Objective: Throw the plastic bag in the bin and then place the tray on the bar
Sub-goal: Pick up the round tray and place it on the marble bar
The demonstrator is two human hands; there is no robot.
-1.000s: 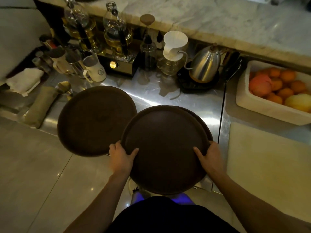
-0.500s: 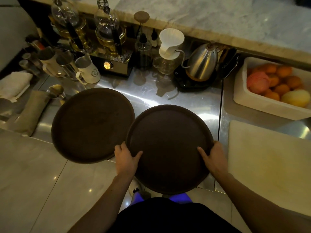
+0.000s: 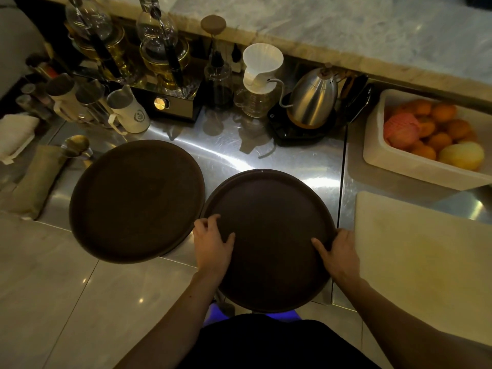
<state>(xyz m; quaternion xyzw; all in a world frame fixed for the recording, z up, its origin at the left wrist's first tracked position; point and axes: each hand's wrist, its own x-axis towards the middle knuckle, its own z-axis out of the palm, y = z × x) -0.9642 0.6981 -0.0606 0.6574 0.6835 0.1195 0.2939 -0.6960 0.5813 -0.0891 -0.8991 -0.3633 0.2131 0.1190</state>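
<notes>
Your left hand sits on the left rim of the tray: fingers curled at the edge, thumb spread flat on the top face. Your right hand grips the right rim, thumb on top and fingers wrapped out of sight below. Both hands are closed on the same tray.

Tray: round, dark brown, nothing on it. Its far half is over the steel desk; its near half juts past the desk edge, above the tiled floor. Whether it rests on the steel or is lifted off it cannot be told. A thin extra rim shows under its upper left edge.

A second tray, same shape and colour, lies just beside it on the left, also overhanging the desk edge. The two rims almost meet.

The marble bar runs across the top, beyond the desk.

Back of the desk, left to right:
- two glass siphon brewers
- a white milk pitcher
- a white pour-over dripper on a glass server
- a steel gooseneck kettle on a black base

On the right, a white tub holds oranges, with a pale cutting board nearer you. On the left lies a folded olive cloth.
</notes>
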